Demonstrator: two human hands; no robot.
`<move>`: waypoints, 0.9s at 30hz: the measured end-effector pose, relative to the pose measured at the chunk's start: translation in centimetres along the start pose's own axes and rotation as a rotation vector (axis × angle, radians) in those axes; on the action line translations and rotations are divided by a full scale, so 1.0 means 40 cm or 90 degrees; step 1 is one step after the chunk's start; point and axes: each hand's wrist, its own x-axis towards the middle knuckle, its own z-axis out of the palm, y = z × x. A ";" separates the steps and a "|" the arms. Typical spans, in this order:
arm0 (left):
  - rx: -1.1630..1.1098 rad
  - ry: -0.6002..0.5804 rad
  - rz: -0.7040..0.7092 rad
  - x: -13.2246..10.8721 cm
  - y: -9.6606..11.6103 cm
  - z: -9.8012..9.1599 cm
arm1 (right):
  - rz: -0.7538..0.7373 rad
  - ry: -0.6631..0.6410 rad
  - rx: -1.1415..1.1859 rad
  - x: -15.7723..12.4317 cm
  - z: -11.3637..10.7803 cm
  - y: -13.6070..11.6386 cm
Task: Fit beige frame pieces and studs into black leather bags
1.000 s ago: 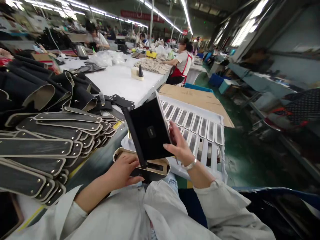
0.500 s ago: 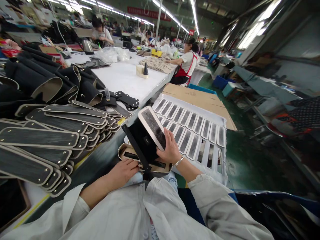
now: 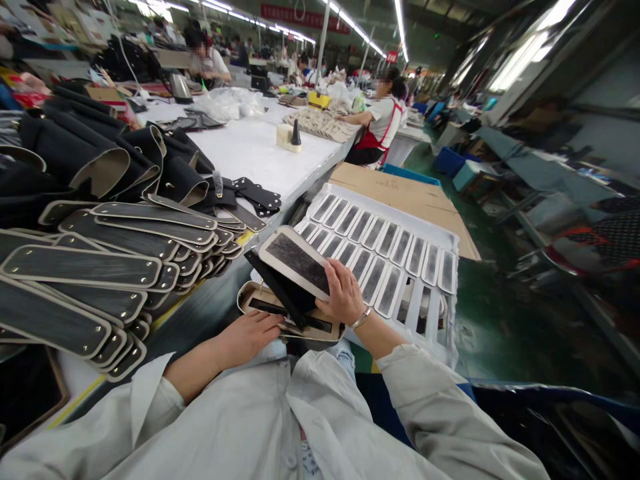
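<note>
Pinching the near end of a pale-edged dark panel (image 3: 295,260) between thumb and fingers, the right hand (image 3: 343,291) shows in the head view just in front of the white tray (image 3: 413,307), a bracelet (image 3: 361,318) at its wrist. The panel lies tilted off the tray's near left corner, its far end pointing away to the left. Beneath it a black piece (image 3: 280,288) slants down into a tan-lined case (image 3: 253,290), which sits nearer the wearer than the tray. The left hand (image 3: 253,337), farther left of the tray than the right one, rests at the case's near rim with its fingers side by side; whether they grip anything I cannot tell.

Similar panels (image 3: 374,280) line the tray in rows, and open slots show between bare slats at its near right part. Behind the tray lies a cardboard sheet (image 3: 395,183). Well to the tray's left are overlapping riveted strips (image 3: 83,265), with curled black pieces (image 3: 100,160) heaped behind them. Beyond the tray, a white block (image 3: 285,138) stands on the table (image 3: 240,143), and a co-worker in a red apron (image 3: 383,127) sits at the table's edge.
</note>
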 end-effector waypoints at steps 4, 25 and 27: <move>0.016 -0.007 -0.004 0.006 -0.001 -0.001 | -0.026 -0.005 -0.019 -0.003 0.005 -0.002; 0.021 -0.064 -0.049 0.041 -0.005 -0.010 | -0.141 -0.333 -0.060 -0.001 -0.124 -0.050; 0.051 -0.040 -0.086 -0.001 -0.021 -0.010 | -0.171 -0.339 -0.072 0.014 -0.125 -0.066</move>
